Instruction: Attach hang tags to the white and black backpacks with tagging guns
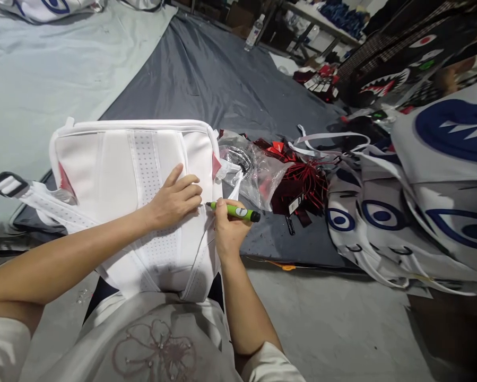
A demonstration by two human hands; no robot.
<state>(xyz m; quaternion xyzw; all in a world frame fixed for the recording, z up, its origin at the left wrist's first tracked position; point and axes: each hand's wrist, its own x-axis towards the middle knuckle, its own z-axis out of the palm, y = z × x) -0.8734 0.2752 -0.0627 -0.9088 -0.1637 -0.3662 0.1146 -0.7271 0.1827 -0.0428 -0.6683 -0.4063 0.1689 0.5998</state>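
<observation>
A white backpack [114, 159] lies back-side up across my lap, its perforated centre strip facing me. My left hand [176, 199] rests on its padded back with the fingers curled and pressed down near the right edge. My right hand [227, 229] is closed round a green tool like a marker or tagging gun [235, 211], whose tip touches the backpack's right edge just beside my left fingertips. A white strap [31, 196] with a black end trails off to the left.
A clear plastic bag [251, 164] and a heap of red tags [302, 183] lie right of the backpack on a dark grey sheet [218, 79]. Piled backpacks with blue shark-eye prints [417, 212] fill the right. A water bottle [254, 32] stands far back.
</observation>
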